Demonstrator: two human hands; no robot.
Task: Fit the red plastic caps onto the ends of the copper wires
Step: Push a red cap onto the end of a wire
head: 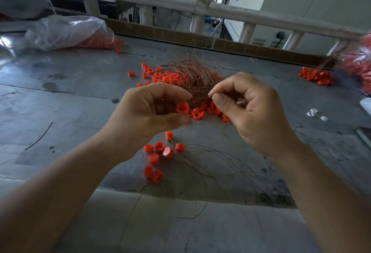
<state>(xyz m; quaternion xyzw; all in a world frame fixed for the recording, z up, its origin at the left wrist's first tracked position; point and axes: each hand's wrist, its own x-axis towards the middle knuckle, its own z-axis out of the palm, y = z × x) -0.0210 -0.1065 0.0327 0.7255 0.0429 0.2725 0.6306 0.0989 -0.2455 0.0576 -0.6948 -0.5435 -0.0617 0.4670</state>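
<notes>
My left hand (149, 110) holds a red plastic cap (182, 108) between curled fingers and thumb, open end facing right. My right hand (249, 110) pinches a thin copper wire end (209, 95) between thumb and forefinger, a short gap right of the cap. Behind both hands lies a tangled bundle of copper wires (192, 78) with loose red caps (164, 77) around it. Below the hands, several capped wires (160, 150) lie on the grey table (70, 96), their wires trailing right.
A clear plastic bag of red caps (66, 32) sits at the back left. Another bag (357, 62) with a cap pile (316, 76) is at the right edge. Small white pieces (314, 113) lie at the right. A white railing (160, 2) runs behind the table.
</notes>
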